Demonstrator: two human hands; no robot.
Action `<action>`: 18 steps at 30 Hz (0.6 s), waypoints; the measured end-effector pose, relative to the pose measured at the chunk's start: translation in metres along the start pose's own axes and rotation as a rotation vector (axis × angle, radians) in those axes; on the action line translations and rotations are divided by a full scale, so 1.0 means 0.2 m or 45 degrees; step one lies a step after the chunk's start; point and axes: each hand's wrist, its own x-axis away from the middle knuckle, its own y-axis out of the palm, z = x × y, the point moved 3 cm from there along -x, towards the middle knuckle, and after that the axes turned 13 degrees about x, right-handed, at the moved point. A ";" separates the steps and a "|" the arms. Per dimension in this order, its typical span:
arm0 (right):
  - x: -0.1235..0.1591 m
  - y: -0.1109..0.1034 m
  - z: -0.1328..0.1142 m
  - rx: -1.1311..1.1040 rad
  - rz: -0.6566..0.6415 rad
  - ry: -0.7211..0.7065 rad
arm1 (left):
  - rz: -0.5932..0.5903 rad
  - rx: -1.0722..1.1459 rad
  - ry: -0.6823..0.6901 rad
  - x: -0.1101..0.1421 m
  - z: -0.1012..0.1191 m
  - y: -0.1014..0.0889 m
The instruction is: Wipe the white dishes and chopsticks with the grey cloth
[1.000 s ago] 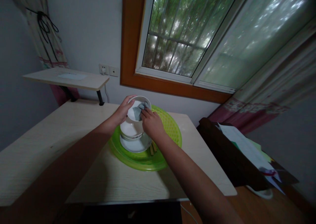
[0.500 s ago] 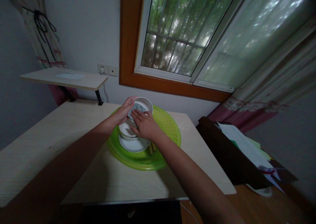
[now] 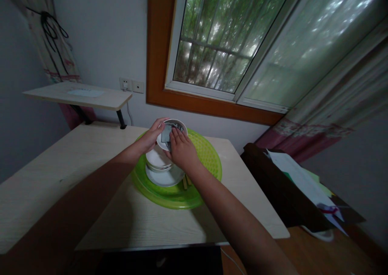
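two hands work on one white bowl [image 3: 161, 144], held at one o'clock from the stacked bowls [image 3: 157, 158]. the left hand [image 3: 150, 138] pinches its rim at nine o'clock. more grey cloth [image 3: 165, 133] shows inside on that side, because the right hand [image 3: 184, 149], fingers close together, has slid toward three o'clock; the rubbing seems to have shifted patch. whether it pinches the cloth i cannot tell. the bowl's mouth tilts up toward six o'clock; round, no long axis.
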 end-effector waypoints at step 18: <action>0.03 0.01 -0.03 -0.203 -0.027 -0.338 | 0.000 -0.068 -0.007 0.01 0.01 0.00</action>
